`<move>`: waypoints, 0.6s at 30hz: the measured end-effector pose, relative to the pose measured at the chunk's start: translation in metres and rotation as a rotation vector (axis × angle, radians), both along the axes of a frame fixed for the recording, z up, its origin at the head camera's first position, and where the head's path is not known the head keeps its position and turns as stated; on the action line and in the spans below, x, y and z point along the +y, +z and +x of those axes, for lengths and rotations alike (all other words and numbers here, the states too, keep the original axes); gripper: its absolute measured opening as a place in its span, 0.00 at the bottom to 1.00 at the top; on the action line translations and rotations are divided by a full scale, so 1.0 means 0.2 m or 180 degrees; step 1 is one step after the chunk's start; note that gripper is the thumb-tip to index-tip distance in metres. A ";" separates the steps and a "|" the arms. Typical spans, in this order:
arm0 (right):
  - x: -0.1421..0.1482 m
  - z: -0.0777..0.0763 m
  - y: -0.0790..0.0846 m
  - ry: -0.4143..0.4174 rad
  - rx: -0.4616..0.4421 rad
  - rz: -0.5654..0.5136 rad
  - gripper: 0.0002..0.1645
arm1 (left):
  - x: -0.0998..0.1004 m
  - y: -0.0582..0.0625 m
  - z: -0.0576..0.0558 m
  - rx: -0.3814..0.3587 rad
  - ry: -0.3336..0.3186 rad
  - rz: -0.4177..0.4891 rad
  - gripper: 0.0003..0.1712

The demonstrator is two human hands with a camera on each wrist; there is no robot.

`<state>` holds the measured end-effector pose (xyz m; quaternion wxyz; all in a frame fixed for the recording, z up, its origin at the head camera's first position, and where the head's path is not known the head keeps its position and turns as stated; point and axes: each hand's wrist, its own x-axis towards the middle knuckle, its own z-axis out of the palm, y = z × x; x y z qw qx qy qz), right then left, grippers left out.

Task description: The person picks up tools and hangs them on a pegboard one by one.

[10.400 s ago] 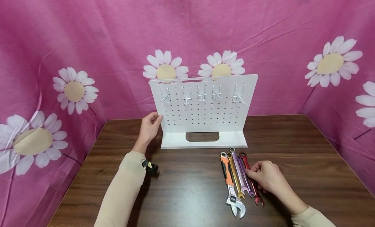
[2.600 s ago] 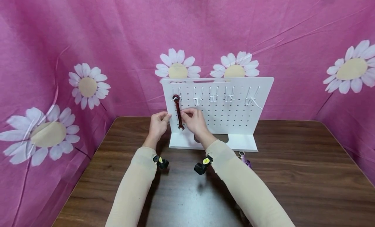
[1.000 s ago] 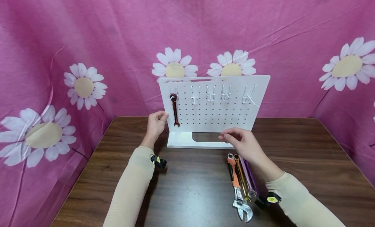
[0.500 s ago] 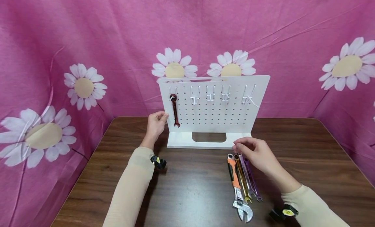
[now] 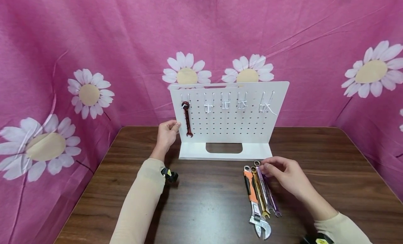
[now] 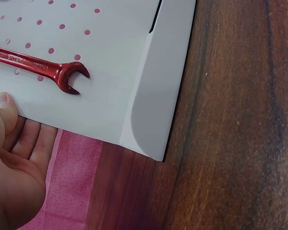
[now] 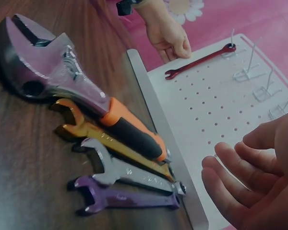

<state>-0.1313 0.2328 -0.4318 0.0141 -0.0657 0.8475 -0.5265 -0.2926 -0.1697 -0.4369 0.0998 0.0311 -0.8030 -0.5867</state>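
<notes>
A white pegboard [image 5: 226,138] stands upright on its base. My left hand [image 5: 167,135] grips its left edge, thumb in front and fingers behind. From the leftmost hook hangs a red combination wrench [image 5: 188,119], its open end down. My right hand [image 5: 288,175] hovers by the ring ends of the loose wrenches, fingers loosely bent and holding nothing. Beneath it lies a purple wrench [image 5: 273,199], its upper end hidden by the fingers in the head view. Beside that are a pale lilac wrench [image 5: 263,186], a gold wrench [image 5: 259,193] and an adjustable wrench [image 5: 251,188] with an orange-and-black handle.
Several more white wire hooks [image 5: 242,103] line the top of the board. The base has a cutout [image 5: 224,148]. All stands on a dark wooden table [image 5: 201,202], with a pink flowered cloth [image 5: 201,27] behind and at the sides.
The red wrench went from the table onto the leftmost hook. My right hand let it go and moved right and down to the loose wrenches. The left hand keeps its hold on the board.
</notes>
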 end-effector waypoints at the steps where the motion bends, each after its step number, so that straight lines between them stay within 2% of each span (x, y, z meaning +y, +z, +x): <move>1: 0.01 0.01 -0.01 0.0015 0.0002 -0.0038 0.14 | 0.00 0.00 0.00 -0.0005 -0.0002 -0.0002 0.13; 5: 0.03 0.03 -0.04 0.0037 -0.0065 -0.0050 0.13 | 0.00 0.00 0.00 -0.0017 0.0000 -0.0004 0.13; 18: 0.11 0.10 -0.14 0.0138 -0.0595 0.0074 0.12 | 0.00 0.00 0.00 0.0056 -0.0045 0.0058 0.13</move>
